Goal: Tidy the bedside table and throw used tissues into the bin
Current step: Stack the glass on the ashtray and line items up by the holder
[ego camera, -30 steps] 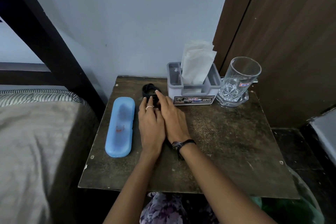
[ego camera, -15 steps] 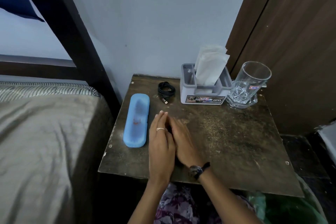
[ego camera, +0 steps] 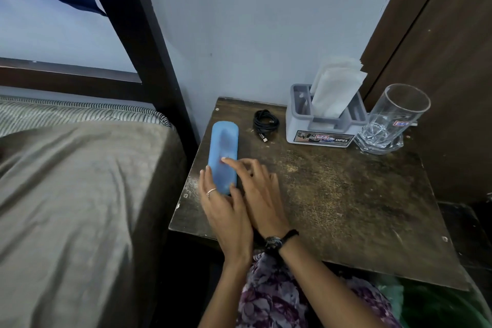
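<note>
Head view — both hands are lying low over the near-left part of the bedside table (ego camera: 346, 208), side by side and touching; the left hand (ego camera: 226, 210) is cupping the near end of the blue case (ego camera: 223, 153), its fingers spread loosely along the case's left edge, a ring showing on one; the right hand (ego camera: 259, 192) is lying open and flat just beside it, one fingertip reaching across onto the top of the case; neither hand is closing fully round it, and the case is lying flat on the table, pointing away from the hands. Beyond the right hand's fingertips a coiled black cable (ego camera: 265, 121) is sitting apart from the case; further right of that, the grey tissue holder (ego camera: 322, 128) is standing against the wall with white tissues (ego camera: 336, 90) sticking up from it; a clear glass mug (ego camera: 391, 122) is standing just beside the holder. Left of the left hand the bed (ego camera: 80, 181) is lying alongside the table.
</note>
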`<move>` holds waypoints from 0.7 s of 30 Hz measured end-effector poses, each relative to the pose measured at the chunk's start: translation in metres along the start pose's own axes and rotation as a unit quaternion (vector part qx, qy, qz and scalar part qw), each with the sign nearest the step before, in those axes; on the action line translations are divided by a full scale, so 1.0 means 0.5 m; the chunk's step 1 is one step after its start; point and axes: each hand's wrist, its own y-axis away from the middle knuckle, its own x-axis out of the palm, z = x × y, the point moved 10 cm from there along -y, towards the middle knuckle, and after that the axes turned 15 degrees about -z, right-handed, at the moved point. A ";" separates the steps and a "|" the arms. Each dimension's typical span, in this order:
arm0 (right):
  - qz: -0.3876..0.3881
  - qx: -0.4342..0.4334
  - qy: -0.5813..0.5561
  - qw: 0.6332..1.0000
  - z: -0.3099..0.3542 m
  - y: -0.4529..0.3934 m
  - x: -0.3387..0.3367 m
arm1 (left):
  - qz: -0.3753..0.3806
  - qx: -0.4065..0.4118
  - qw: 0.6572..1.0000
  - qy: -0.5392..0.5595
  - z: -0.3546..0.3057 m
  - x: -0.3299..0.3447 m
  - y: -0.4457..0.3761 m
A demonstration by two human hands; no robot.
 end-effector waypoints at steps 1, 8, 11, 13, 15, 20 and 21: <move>-0.007 0.003 0.004 1.000 -0.003 -0.008 0.004 | 0.014 0.005 1.000 0.001 -0.005 0.008 -0.011; -0.064 0.028 0.005 0.998 -0.038 -0.093 0.019 | 0.101 0.051 0.994 0.001 -0.024 0.076 -0.097; -0.078 0.022 -0.003 0.997 -0.045 -0.121 0.025 | 0.105 0.072 0.992 -0.004 -0.026 0.099 -0.124; -0.086 0.030 0.002 0.996 -0.054 -0.137 0.027 | 0.106 0.081 0.991 -0.009 -0.026 0.115 -0.137; -0.086 0.030 0.010 0.996 -0.058 -0.143 0.031 | 0.103 0.090 0.990 -0.015 -0.026 0.125 -0.144; -0.075 0.038 0.009 0.996 -0.059 -0.145 0.027 | 0.103 0.085 0.991 -0.004 -0.027 0.128 -0.145; -0.077 0.050 -0.014 0.996 -0.063 -0.143 0.027 | 0.098 0.080 0.992 0.016 -0.023 0.125 -0.148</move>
